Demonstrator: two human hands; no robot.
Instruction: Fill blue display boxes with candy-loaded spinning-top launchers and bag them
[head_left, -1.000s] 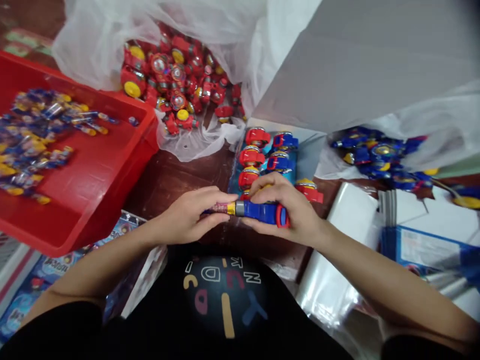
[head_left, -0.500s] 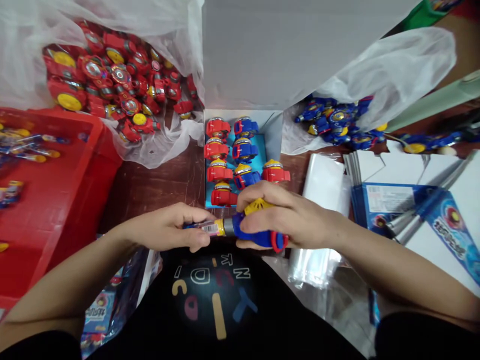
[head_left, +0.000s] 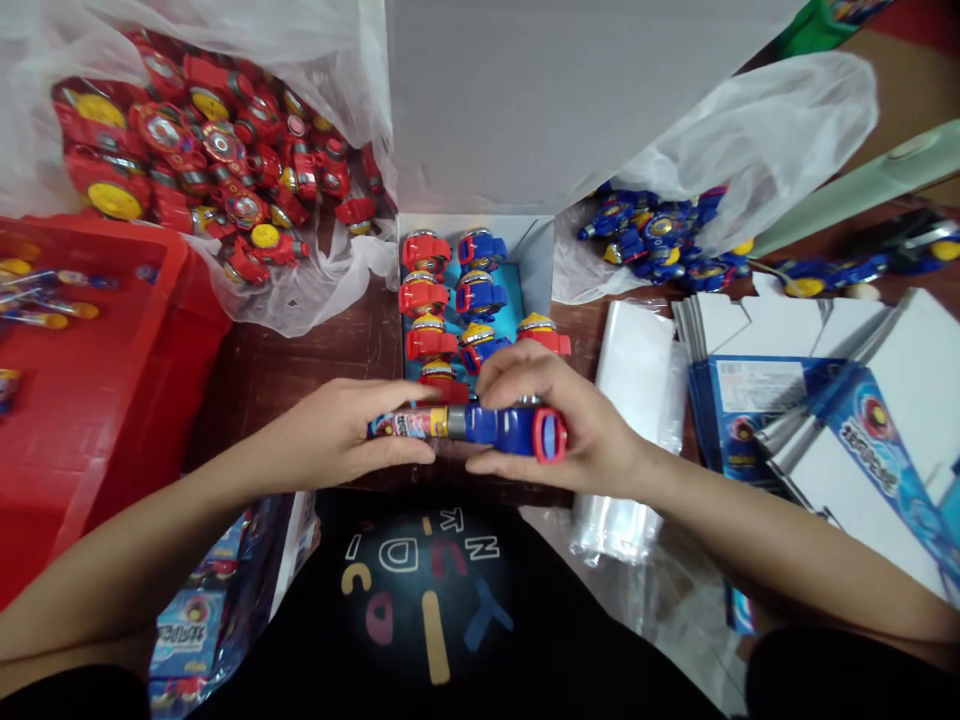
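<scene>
My left hand (head_left: 330, 432) grips a small labelled tube (head_left: 409, 423) with a yellow end. That end meets the grey neck of a blue toy (head_left: 499, 428) with a red ring-shaped end. Around the blue toy, the fingers and thumb of my right hand (head_left: 570, 425) are closed. Tube and toy lie in one line, level, in front of my chest. Just beyond them stands an open box (head_left: 525, 300) with a light blue inside, holding rows of red toys (head_left: 426, 297) and blue toys (head_left: 480, 297). My right fingers hide part of its near edge.
Red toys (head_left: 225, 145) fill a white bag at the back left; blue toys (head_left: 660, 235) lie in another at the right. A red bin (head_left: 142, 420) with tubes is at the left. Clear plastic sleeves (head_left: 634, 370) and flat printed cartons (head_left: 765, 400) lie at the right.
The blue toy has been turned, so its yellow top no longer shows and its side faces me. Both hands have moved up slightly, and the tube's label is now more visible.
</scene>
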